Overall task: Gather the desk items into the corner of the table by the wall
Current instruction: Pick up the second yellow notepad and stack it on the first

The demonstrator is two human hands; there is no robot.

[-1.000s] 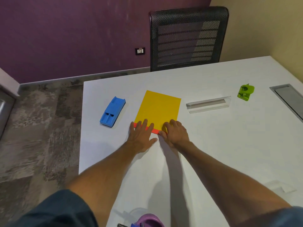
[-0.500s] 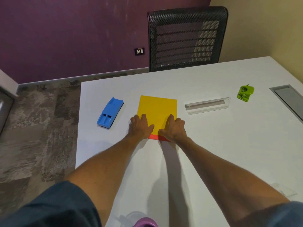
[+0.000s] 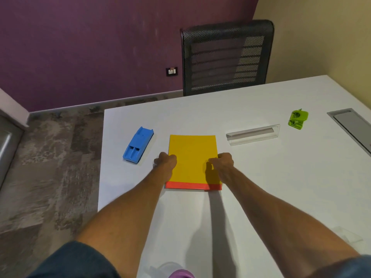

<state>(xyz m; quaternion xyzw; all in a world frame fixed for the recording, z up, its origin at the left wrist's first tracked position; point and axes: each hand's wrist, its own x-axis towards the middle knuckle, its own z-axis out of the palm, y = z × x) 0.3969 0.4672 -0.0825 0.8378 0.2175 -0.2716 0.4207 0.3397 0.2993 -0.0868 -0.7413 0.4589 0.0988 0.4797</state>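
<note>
Your left hand (image 3: pixel 165 162) and right hand (image 3: pixel 222 162) pinch side edges of yellow pad (image 3: pixel 192 157) lying between them on table (image 3: pixel 261 197). Blue case (image 3: pixel 138 145) just left of grip; clear case (image 3: pixel 253 134), green punch (image 3: pixel 298 119) to right.

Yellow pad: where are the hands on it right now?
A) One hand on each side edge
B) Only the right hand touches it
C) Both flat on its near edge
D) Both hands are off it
A: the left hand is curled at the left edge of the yellow pad and the right hand at its right edge, both partway up its sides, clear of the orange strip.
</note>
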